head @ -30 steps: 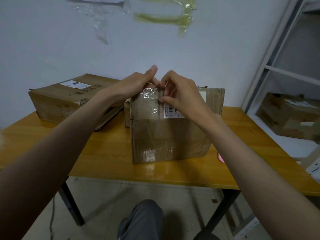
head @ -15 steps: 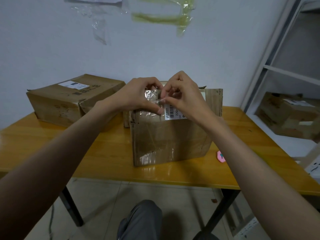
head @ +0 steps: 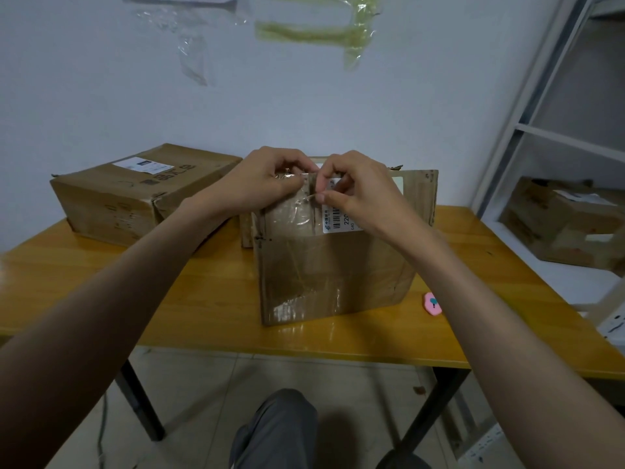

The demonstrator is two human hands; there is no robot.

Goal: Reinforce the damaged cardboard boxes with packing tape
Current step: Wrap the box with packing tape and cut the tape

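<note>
Cardboard box (head: pixel 333 265) being taped at its top edge, head view
Standing near the front of the yellow table (head: pixel 203 299), the box is carrying clear tape (head: pixel 297 211) over its upper left front; the left hand (head: pixel 260 181) is pinching the tape at the rim with curled fingers, the right hand (head: pixel 358 191) is pinching it beside the white label (head: pixel 338 221). A second box (head: pixel 135 194) is lying behind on the left, a pink item (head: pixel 433 303) on the right

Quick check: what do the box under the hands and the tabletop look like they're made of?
Box: brown cardboard, matte, creased and frayed at the edges, with glossy clear tape glinting over its front. Tabletop: looks like wood or wood-look laminate with a glossy orange finish; grain lines and reflections show.
</note>
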